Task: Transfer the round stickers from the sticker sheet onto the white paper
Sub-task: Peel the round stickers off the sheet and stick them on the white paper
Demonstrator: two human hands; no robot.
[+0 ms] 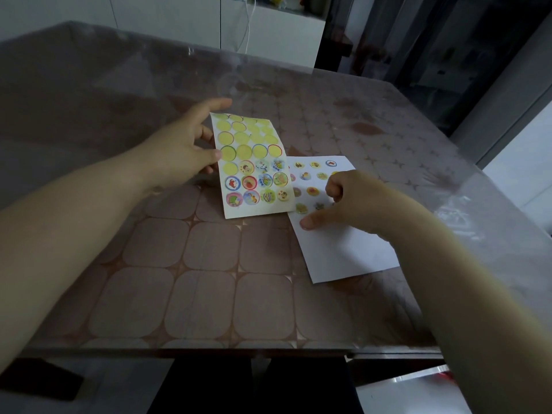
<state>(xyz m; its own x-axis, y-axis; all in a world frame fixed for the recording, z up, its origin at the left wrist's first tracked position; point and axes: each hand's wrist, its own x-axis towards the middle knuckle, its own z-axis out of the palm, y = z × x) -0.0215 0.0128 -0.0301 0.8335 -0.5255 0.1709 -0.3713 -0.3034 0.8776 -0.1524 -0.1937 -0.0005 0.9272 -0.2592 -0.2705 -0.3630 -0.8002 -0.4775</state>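
Observation:
My left hand (191, 144) grips the left edge of the sticker sheet (254, 165), holding it tilted above the table. Its upper rows are bare yellow circles; the lower rows still carry several round picture stickers (249, 182). To the right, the white paper (337, 249) lies flat with several round stickers (312, 191) stuck on its far half. My right hand (346, 201) rests on the paper with fingers curled and thumb pressed down near the paper's left edge. Whether a sticker lies under its fingers is hidden.
The table (194, 294) has a patterned cloth under a clear plastic cover; its near edge runs along the bottom and its right edge close beside the paper. A white cabinet (268, 34) with a hanging cable stands beyond the far edge.

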